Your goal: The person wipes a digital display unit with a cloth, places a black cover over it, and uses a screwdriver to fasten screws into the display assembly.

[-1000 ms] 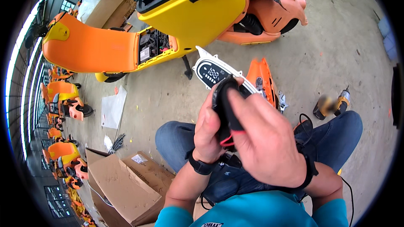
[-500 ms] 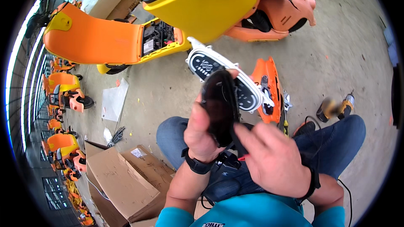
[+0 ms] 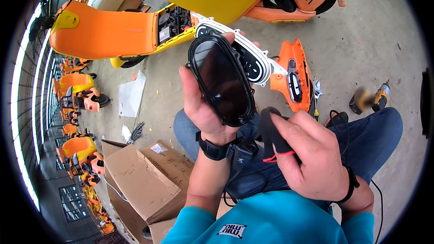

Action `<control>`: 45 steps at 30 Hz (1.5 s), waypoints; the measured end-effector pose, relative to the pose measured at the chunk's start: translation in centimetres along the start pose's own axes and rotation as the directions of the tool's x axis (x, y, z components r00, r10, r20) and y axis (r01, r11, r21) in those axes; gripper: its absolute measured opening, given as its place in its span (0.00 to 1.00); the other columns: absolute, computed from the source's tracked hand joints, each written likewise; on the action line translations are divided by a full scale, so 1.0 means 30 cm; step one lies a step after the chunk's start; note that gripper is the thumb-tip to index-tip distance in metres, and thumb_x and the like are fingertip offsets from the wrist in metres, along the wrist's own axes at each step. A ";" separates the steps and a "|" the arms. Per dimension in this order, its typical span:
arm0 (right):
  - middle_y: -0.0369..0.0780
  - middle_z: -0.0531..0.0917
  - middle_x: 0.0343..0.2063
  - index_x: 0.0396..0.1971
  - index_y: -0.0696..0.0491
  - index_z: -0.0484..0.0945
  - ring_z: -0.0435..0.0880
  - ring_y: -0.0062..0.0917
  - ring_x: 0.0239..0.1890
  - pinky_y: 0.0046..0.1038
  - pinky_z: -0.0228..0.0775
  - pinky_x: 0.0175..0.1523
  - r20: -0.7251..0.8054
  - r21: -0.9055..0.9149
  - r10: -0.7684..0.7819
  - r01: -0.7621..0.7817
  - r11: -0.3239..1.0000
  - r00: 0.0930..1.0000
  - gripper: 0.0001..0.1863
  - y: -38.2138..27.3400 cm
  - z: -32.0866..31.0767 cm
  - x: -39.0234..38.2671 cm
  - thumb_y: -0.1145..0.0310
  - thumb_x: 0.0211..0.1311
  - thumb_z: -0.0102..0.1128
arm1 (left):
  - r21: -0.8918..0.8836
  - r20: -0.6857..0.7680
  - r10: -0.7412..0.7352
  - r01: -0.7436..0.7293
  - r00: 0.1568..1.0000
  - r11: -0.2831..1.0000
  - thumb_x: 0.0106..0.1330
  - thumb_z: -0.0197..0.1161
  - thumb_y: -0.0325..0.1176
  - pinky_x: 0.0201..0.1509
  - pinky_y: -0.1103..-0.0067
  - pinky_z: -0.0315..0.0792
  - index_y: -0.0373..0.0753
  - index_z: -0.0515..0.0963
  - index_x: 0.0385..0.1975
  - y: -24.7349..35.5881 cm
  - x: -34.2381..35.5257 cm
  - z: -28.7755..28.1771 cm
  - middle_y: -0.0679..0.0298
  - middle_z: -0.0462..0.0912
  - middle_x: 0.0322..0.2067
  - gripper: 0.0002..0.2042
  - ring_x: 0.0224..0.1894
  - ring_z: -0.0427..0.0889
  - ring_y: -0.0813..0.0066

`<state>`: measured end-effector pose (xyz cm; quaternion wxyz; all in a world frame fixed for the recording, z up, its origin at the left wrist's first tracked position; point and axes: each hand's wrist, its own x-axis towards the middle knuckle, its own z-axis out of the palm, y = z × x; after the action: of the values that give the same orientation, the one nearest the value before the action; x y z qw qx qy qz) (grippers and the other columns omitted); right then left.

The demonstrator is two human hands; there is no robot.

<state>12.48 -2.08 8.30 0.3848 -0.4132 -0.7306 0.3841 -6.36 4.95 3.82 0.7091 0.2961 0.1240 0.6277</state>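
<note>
My left hand (image 3: 203, 117) is closed around a black oval display cover (image 3: 224, 81) with a glossy dark face and small tabs along its rim. Behind the cover, held in the same hand, is a white-framed instrument panel (image 3: 262, 67) with a black face; the cover hides part of it. Some left fingertips show past the panel's far edge. A black cloth (image 3: 274, 133) with a red edge is pinched in my right hand (image 3: 312, 158). That hand is to the right of the cover and below it, apart from it.
An orange scooter part (image 3: 296, 92) lies on the floor beyond my knees, beside a wrench (image 3: 317, 88) and a screwdriver (image 3: 315, 115). Drills (image 3: 381, 97) lie at right. A yellow-orange scooter (image 3: 108, 31) is ahead, and a cardboard box (image 3: 144, 180) is at lower left.
The cover and panel have moved up and left, and the cover's glossy face now shows more fully. My right hand with the cloth has drawn away from the cover, down and right.
</note>
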 end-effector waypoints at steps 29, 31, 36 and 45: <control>0.38 0.71 0.22 0.59 0.64 0.71 0.75 0.27 0.22 0.29 0.69 0.27 0.120 -0.557 -0.110 0.159 0.815 0.987 0.31 0.004 0.066 0.137 0.71 0.51 0.56 | 0.298 -0.230 0.024 0.047 0.973 0.953 0.70 0.36 0.68 0.57 0.71 0.74 0.33 0.66 0.63 -0.049 -0.023 0.062 0.46 0.71 0.58 0.41 0.55 0.78 0.59; 0.38 0.71 0.21 0.58 0.64 0.71 0.76 0.27 0.21 0.28 0.69 0.26 0.238 -0.601 -0.026 0.169 0.782 0.971 0.31 -0.012 0.073 0.084 0.72 0.50 0.57 | 0.350 -0.295 0.035 0.073 0.955 0.934 0.70 0.37 0.68 0.54 0.72 0.76 0.33 0.66 0.63 -0.030 -0.031 0.041 0.47 0.72 0.58 0.41 0.55 0.78 0.60; 0.40 0.74 0.22 0.56 0.66 0.73 0.76 0.32 0.21 0.31 0.71 0.28 0.166 -0.401 -0.033 0.098 0.911 0.986 0.32 -0.006 0.025 0.015 0.73 0.46 0.60 | 0.105 -0.240 0.057 -0.032 0.969 0.994 0.69 0.41 0.66 0.49 0.70 0.83 0.30 0.63 0.65 -0.046 0.001 0.067 0.41 0.68 0.60 0.41 0.58 0.75 0.53; 0.47 0.76 0.35 0.32 0.60 0.77 0.75 0.41 0.35 0.35 0.68 0.40 -0.166 -0.321 -0.070 0.014 0.947 0.984 0.10 0.041 -0.083 0.010 0.76 0.50 0.66 | 0.052 -0.180 0.035 -0.026 0.983 0.998 0.72 0.38 0.63 0.44 0.74 0.84 0.27 0.61 0.65 -0.011 0.013 0.044 0.37 0.71 0.57 0.40 0.54 0.80 0.56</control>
<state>14.95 -0.76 8.32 0.3841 -0.4863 -0.7548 0.2151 -5.28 4.96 4.74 0.6777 0.2573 0.1988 0.6595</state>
